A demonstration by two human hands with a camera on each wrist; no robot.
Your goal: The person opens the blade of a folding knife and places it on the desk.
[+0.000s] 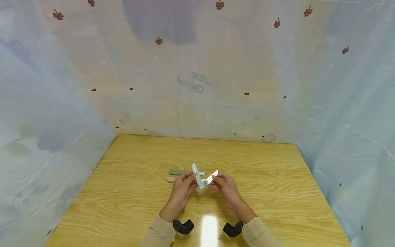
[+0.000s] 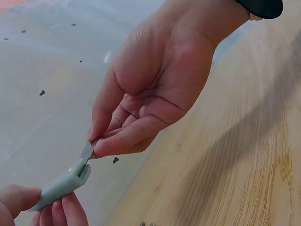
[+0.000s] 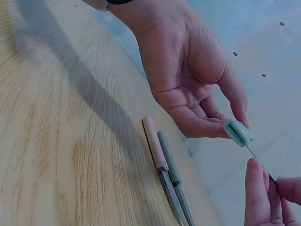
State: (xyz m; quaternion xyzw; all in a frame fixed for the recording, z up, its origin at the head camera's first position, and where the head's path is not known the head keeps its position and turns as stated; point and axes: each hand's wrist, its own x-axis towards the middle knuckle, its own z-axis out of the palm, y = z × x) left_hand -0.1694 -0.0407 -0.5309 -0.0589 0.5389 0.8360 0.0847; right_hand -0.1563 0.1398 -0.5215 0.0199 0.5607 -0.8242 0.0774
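A folding knife with a pale mint handle (image 1: 197,175) is held above the table, its blade (image 1: 211,178) swung partway out at an angle. My left hand (image 1: 181,190) grips the handle between thumb and fingers, as the right wrist view also shows at the handle's slotted end (image 3: 238,133). With thumb and fingertips, my right hand (image 1: 227,189) pinches the blade's flat sides. Behind the left hand, two more knives lie side by side with blades out: one with a grey-green handle (image 1: 179,172), one with a pink handle (image 3: 155,143).
The wooden table (image 1: 123,206) has rounded far corners. Pale plastic sheeting (image 1: 197,113) hangs behind it and on both sides. Black curved pieces (image 1: 183,226) stick out at both wrists, and a bright reflection shows on the tabletop near the front.
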